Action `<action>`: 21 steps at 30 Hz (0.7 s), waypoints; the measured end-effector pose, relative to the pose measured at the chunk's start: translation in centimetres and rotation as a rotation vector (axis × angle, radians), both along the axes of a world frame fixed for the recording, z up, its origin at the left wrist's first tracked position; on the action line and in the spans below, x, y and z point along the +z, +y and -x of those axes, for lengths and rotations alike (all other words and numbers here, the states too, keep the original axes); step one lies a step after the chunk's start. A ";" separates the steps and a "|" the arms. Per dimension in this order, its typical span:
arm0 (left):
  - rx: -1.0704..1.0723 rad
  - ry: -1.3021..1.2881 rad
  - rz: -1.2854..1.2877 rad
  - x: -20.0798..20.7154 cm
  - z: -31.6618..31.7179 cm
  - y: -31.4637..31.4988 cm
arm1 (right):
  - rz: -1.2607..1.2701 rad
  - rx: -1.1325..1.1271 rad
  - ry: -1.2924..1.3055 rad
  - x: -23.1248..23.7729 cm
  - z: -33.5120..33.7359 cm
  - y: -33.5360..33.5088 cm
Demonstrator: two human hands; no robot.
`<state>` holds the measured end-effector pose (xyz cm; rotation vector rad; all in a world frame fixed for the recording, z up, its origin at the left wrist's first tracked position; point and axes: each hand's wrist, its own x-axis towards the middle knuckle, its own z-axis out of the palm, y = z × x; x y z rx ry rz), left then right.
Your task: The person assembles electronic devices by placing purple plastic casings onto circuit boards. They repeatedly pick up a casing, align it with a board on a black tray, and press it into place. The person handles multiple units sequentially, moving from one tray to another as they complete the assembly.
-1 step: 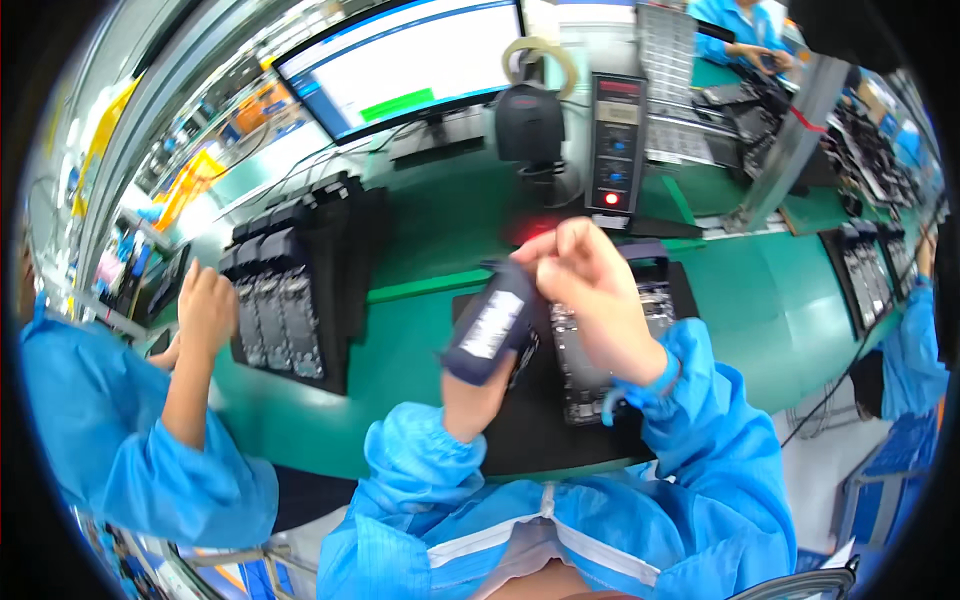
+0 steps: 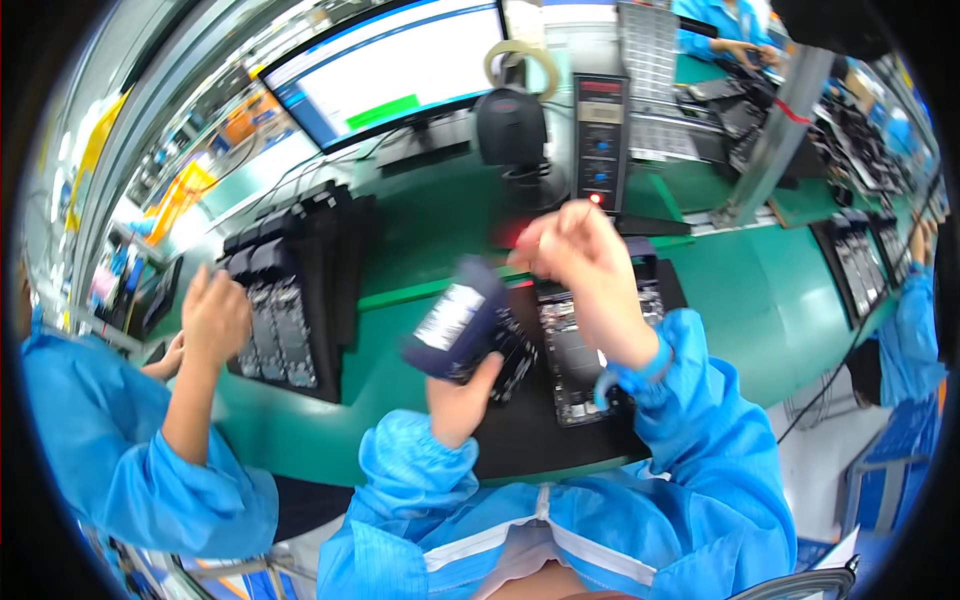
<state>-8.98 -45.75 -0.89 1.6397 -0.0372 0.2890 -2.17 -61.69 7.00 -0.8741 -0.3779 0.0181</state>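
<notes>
My left hand [image 2: 460, 402] grips a dark electronic device module [image 2: 462, 310], blurred by motion. A white label shows on its dark blue casing, and circuit-board parts face right; the thumb presses along its lower edge. To its right, my right hand [image 2: 588, 268] is raised with its fingers curled together in a pinch. Whatever those fingertips hold is too small and blurred to make out. Below that hand, a second device with an exposed circuit board [image 2: 578, 358] lies on a black mat [image 2: 515, 440]. My right wrist wears a blue band [image 2: 655, 362].
A black scanner [image 2: 512, 128] on a stand casts red light. Beside it are a control box [image 2: 600, 140] with blue knobs and a monitor [image 2: 390, 70]. Several devices [image 2: 280, 325] stand in a row at left, near a co-worker's hand [image 2: 215, 315]. A metal post [image 2: 775, 140] rises at right.
The module in my left hand has swung down and left, turning its circuit-board side into sight. My right fingers have come away from its upper end. The view has shifted slightly.
</notes>
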 end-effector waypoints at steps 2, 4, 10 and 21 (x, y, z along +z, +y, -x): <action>-0.032 -0.064 0.203 -0.2 -0.2 0.4 | 0.044 -0.519 -0.199 -1.2 -4.1 -2.6; -0.124 0.117 0.356 0.0 0.1 0.9 | 0.125 -0.951 -0.110 -3.1 -8.2 -7.3; -0.045 0.095 -0.198 -3.7 0.7 2.0 | 0.432 -1.181 0.135 -6.5 -11.4 -14.2; -0.442 0.474 0.288 -1.0 -0.3 -4.5 | 0.492 -0.983 0.150 -6.8 -13.1 -13.8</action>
